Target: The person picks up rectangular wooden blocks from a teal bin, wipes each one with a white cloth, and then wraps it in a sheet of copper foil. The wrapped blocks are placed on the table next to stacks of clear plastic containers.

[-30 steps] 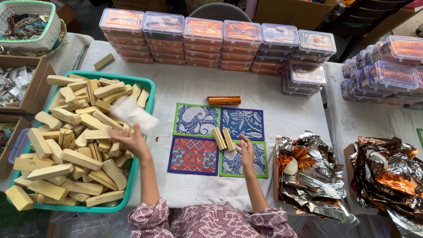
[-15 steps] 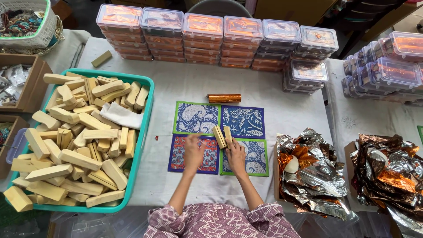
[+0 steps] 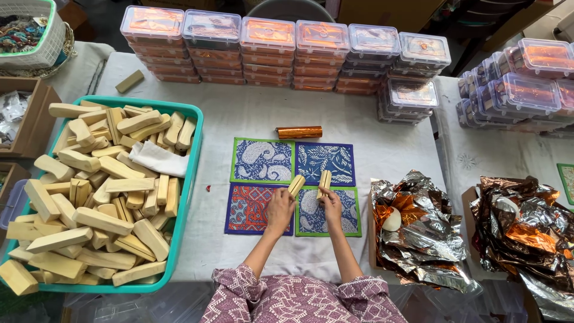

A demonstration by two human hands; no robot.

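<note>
Over the cloth squares (image 3: 293, 186), left hand (image 3: 280, 207) grips one stick (image 3: 296, 185), right hand (image 3: 330, 205) another (image 3: 324, 182). One foil roll (image 3: 298, 132) lies beyond; tub (image 3: 192, 157) left still full.

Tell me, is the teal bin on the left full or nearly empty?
Full. The teal bin holds pale wooden blocks heaped to its rim, some overhanging the near corner.

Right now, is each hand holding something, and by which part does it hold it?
Yes. The left hand grips a pale wooden stick by its lower end; the right hand grips another wooden stick likewise, over the patterned cloth squares.
</note>
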